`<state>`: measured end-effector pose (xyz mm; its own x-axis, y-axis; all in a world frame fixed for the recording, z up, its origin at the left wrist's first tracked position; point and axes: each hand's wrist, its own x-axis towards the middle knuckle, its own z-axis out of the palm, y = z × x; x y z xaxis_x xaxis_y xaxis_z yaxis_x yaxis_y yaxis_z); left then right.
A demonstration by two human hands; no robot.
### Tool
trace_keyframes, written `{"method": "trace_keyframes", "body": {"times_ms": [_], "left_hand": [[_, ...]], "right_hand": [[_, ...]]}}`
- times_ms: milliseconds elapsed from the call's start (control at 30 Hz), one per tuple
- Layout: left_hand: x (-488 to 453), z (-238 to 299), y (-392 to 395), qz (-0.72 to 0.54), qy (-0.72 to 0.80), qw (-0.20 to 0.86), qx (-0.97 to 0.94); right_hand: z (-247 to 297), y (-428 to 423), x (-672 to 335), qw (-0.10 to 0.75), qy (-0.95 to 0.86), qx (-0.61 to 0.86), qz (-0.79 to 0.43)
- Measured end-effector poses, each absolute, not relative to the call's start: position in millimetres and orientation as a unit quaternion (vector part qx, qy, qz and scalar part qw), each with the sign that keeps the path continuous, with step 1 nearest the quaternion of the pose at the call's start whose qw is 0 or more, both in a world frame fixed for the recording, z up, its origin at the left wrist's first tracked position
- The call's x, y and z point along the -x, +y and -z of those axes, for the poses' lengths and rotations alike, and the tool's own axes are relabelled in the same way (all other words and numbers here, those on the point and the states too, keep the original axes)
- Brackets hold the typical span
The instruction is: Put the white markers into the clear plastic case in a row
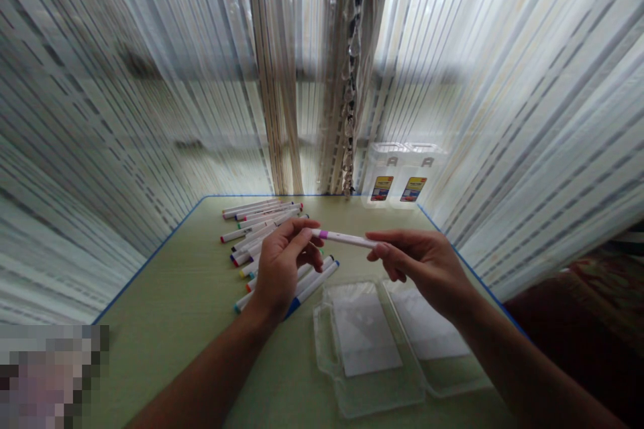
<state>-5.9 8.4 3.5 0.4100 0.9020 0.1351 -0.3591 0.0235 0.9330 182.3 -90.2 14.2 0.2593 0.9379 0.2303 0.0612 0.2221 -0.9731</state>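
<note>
I hold a white marker (346, 238) with a purple band level above the table, one end in each hand. My left hand (284, 268) pinches the purple-banded end between thumb and fingers. My right hand (420, 261) pinches the other end. Beneath my left hand lies a loose row of several white markers (261, 224) with coloured caps on the pale green table (191, 295). An open clear plastic case (372, 342) lies flat under my right hand, its two halves spread apart.
Two closed clear plastic boxes (402, 177) with yellow and red labels stand at the table's far edge. Striped sheer curtains hang around the table on the left, back and right. A dark red surface (578, 322) lies beyond the table's right edge.
</note>
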Motion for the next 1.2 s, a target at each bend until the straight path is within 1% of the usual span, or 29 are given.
{"method": "trace_keyframes", "body": {"times_ms": [333, 633, 967, 1200], "left_hand": [[6.6, -3.7, 8.1, -0.475, 0.241, 0.681, -0.502], [6.4, -4.4, 4.7, -0.467, 0.204, 0.687, -0.518], [9.6, -5.3, -0.1, -0.442, 0.154, 0.706, -0.531], [8.4, -9.2, -4.0, -0.441, 0.176, 0.664, -0.577]], "right_hand": [[-11.5, -88.3, -185.1, 0.641, -0.465, 0.469, -0.391], [-18.7, -85.4, -186.0, 0.691, -0.372, 0.446, -0.43], [-22.1, -79.7, -191.6, 0.707, -0.276, 0.443, -0.477], [-21.4, -80.7, -194.9, 0.709, -0.236, 0.445, -0.493]]}}
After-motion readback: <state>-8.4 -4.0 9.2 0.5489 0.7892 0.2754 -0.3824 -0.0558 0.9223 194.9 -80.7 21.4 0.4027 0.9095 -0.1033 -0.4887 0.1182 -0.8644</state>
